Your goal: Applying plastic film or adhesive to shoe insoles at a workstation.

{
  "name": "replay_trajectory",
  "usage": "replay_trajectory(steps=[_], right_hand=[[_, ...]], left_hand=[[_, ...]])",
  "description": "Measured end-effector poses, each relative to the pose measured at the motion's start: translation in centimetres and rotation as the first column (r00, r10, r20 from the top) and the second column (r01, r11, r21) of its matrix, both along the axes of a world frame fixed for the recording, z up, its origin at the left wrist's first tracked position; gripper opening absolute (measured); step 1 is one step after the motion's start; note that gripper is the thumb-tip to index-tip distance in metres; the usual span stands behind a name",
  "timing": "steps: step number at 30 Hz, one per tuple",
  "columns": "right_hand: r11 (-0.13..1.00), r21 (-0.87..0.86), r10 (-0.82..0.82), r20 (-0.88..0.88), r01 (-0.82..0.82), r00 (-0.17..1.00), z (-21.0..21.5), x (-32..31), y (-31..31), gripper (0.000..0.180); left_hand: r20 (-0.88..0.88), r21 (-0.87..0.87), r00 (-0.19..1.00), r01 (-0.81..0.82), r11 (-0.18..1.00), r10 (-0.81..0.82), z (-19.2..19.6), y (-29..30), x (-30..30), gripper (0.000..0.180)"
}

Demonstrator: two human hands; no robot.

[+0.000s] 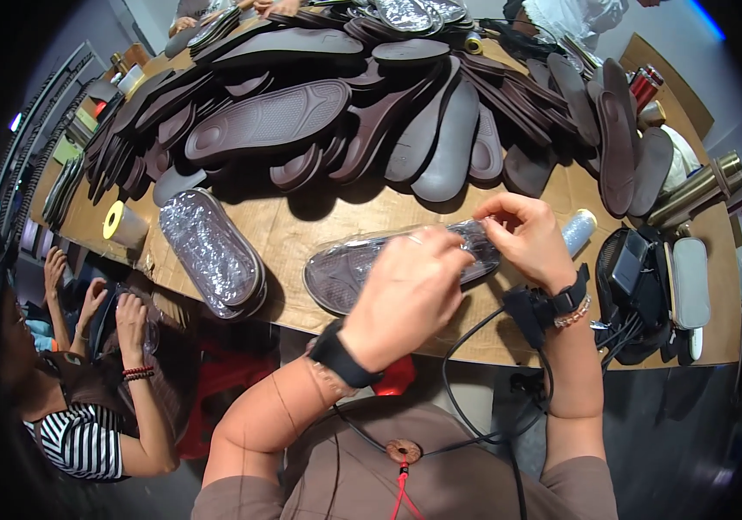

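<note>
A dark brown insole (336, 276) in clear plastic wrap lies on the cardboard-covered table in front of me, textured face up. Reaching across its middle, my left hand (410, 290) has its fingers curled closed at the plastic wrap (478, 238) near the right end; its fingertips are partly hidden. Thumb and fingers of my right hand (527, 236) pinch the wrap at that same end. Left of them rests a stack of wrapped insoles (212, 251), shiny with film, near the table's front edge.
A large heap of bare insoles (271, 121) covers the table's far side. A film roll (124, 225) stands left, another roll (579, 230) right. Beyond it are a black bag (635, 282), a grey case (691, 282) and a metal flask (700, 191). A co-worker (98, 407) sits at left.
</note>
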State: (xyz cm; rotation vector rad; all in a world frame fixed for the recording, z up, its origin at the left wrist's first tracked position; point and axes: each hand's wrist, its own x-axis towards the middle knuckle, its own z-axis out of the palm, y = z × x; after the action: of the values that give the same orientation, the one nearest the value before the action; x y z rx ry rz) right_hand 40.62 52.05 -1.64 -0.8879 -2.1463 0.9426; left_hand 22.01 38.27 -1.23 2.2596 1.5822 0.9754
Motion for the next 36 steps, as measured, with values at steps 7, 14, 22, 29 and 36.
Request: replay_trajectory(steps=[7, 14, 22, 29, 36], right_hand=[[1.0, -0.01, -0.013, 0.044, 0.014, 0.999, -0.1, 0.4, -0.1, 0.014], [0.999, -0.046, -0.012, 0.029, 0.013, 1.0, -0.6, 0.5, 0.2, 0.013], [0.996, -0.088, -0.019, 0.024, 0.021, 1.0, -0.7, 0.8, -0.4, 0.012], [0.997, -0.074, -0.021, 0.049, 0.025, 0.999, -0.8, 1.1, -0.1, 0.013], [0.996, -0.077, -0.03, 0.043, 0.033, 0.999, -0.6, 1.0, -0.6, 0.012]], left_hand=[[-0.142, -0.065, 0.862, -0.498, 0.865, 0.486, 2.2, -3.4, -9.3, 0.051], [0.082, -0.219, 0.817, -0.543, 0.81, 0.57, 2.8, -3.7, -9.9, 0.018], [0.519, -0.518, 0.616, -0.325, 0.791, 0.593, 1.8, -4.6, -9.9, 0.015], [0.645, -0.474, 0.556, -0.247, 0.845, 0.524, 1.8, -4.2, -9.4, 0.016], [0.62, -0.467, 0.559, -0.3, 0.831, 0.55, 1.7, -4.5, -9.2, 0.015]])
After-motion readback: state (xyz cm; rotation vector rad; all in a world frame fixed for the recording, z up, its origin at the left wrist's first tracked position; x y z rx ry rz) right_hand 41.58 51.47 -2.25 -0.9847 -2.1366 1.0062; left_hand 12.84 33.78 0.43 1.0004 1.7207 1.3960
